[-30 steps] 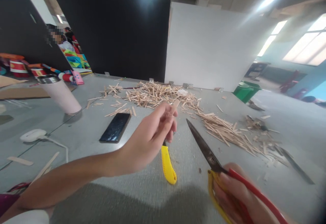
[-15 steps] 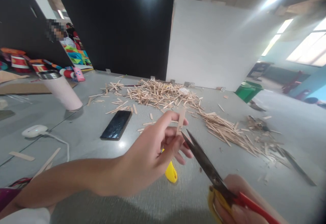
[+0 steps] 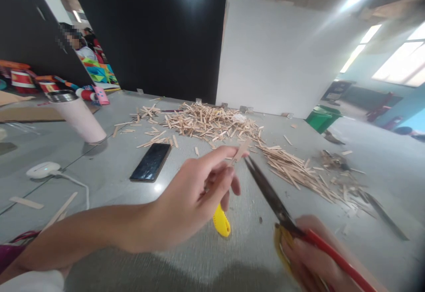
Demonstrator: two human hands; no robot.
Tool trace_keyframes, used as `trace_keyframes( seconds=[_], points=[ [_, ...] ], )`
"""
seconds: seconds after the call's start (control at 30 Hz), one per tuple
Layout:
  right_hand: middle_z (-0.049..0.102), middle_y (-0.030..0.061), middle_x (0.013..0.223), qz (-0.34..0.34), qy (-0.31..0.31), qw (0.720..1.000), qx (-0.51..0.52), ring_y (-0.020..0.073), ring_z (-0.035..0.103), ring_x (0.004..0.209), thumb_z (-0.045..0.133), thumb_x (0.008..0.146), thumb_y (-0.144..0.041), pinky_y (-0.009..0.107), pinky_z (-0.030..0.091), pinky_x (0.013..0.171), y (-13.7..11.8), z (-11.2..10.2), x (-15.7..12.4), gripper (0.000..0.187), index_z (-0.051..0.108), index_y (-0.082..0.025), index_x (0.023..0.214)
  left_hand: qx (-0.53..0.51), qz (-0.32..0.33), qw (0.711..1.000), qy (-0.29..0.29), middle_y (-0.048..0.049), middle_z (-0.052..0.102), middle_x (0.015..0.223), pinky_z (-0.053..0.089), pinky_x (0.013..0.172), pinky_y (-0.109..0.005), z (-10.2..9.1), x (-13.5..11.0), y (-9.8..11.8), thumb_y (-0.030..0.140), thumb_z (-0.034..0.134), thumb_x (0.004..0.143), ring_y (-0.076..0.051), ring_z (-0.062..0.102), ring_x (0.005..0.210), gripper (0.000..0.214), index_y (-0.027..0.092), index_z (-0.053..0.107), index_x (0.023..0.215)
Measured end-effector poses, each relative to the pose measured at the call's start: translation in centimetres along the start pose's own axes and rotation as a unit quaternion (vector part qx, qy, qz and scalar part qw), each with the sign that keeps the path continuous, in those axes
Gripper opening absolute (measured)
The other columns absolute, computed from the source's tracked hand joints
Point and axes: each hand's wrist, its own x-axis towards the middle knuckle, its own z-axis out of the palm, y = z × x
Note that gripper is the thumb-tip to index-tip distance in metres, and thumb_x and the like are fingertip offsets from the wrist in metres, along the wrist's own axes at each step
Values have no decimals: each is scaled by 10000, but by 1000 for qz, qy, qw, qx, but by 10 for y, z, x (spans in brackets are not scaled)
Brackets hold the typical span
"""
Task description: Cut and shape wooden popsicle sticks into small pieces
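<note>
My left hand (image 3: 195, 190) pinches a short flat wooden stick (image 3: 241, 150) between thumb and fingers, tilted up to the right. A small notch shows near the stick's lower end. My right hand (image 3: 315, 252) is closed round the scissors (image 3: 272, 194), which have dark blades, one yellow handle and one red. Their tips point up and left, just right of the stick, with the blades nearly together. Below my left hand a yellow-handled tool (image 3: 221, 222) lies on the grey table (image 3: 186, 265), its upper part hidden by the hand.
A large heap of wooden sticks (image 3: 212, 124) lies behind my hands, with a bundle of longer sticks (image 3: 295, 168) to the right. Left are a phone (image 3: 151, 162), a pink tumbler (image 3: 79, 117) and a white cabled device (image 3: 43, 170). Black and white panels (image 3: 265, 57) stand at the back.
The stick has tilted over to the right in my left hand. The scissors' blades have closed somewhat, and their tips have shifted slightly up, off the stick's lower end.
</note>
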Motion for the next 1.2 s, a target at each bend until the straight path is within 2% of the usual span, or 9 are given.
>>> trace_keyframes(
  seconds=[0.17, 0.3, 0.37, 0.63, 0.73, 0.83, 1.0, 1.07, 1.2],
  points=[
    [509, -15, 541, -56, 92, 970, -218, 159, 436, 514, 605, 1002, -687, 291, 311, 488, -7, -12, 36, 578, 542, -246, 635, 27, -19, 999, 3, 68, 571, 690, 380, 505, -218, -9, 1, 4, 384, 496, 1147, -109, 457, 557, 158, 281, 516, 1265],
    [667, 77, 633, -37, 143, 842, -518, 193, 525, 543, 633, 997, -518, 330, 268, 551, 2, -17, 69, 458, 609, -228, 643, -20, -53, 998, -32, 72, 534, 644, 324, 485, -203, -13, 3, 7, 420, 549, 1125, -108, 419, 568, 167, 262, 534, 1072],
    [724, 131, 694, -3, 126, 805, -580, 220, 601, 561, 631, 992, -460, 336, 266, 556, 11, -20, 79, 411, 647, -211, 665, -47, -68, 996, -44, 67, 562, 643, 336, 478, -188, -15, 6, 10, 402, 612, 1099, -96, 433, 560, 182, 242, 574, 1022],
    [782, 87, 774, -48, 24, 826, -562, 217, 717, 639, 715, 947, -231, 299, 394, 567, 36, -38, 83, 161, 706, -207, 788, -79, -93, 991, -62, 55, 651, 664, 362, 468, -169, -16, 9, 12, 323, 698, 1053, -81, 468, 544, 146, 214, 640, 976],
    [779, 102, 802, -64, 52, 805, -587, 245, 731, 660, 663, 990, -179, 322, 481, 591, 41, -27, 84, 190, 728, -194, 813, -80, -102, 989, -68, 56, 653, 669, 381, 485, -167, -16, 10, 9, 291, 728, 1033, -81, 489, 555, 135, 209, 658, 952],
    [787, 217, 1061, -84, 101, 773, -621, 358, 773, 919, 563, 962, -10, 442, 601, 753, 49, -2, 87, 254, 783, -128, 1010, -66, -82, 992, -67, 20, 707, 825, 441, 562, -171, -16, 12, 4, 276, 788, 989, -78, 572, 650, 164, 190, 702, 879],
    [631, 79, 1568, -406, -1, 663, -630, 361, 634, 1375, 614, 925, 13, 550, 608, 1073, 56, 33, 86, 634, 634, -332, 1457, -122, -87, 983, -106, -88, 811, 1065, 603, 843, -277, -14, 19, -5, 332, 750, 1026, -187, 773, 979, 227, 165, 693, 883],
    [615, 102, 1587, -458, -66, 643, -610, 354, 644, 1360, 648, 933, -32, 522, 607, 1094, 55, 38, 83, 531, 654, -250, 1417, -118, -97, 983, -103, -62, 811, 927, 617, 788, -273, -12, 22, -9, 321, 709, 1056, -180, 794, 873, 160, 178, 654, 1010],
    [749, 186, 1272, -407, -53, 688, -599, 328, 755, 1029, 665, 1003, -171, 453, 689, 855, 54, 42, 80, 136, 730, -127, 1115, -164, -95, 981, -45, 78, 635, 806, 600, 502, -241, -6, 27, -20, 328, 548, 1130, -163, 758, 598, 214, 307, 402, 1285]
  ],
)
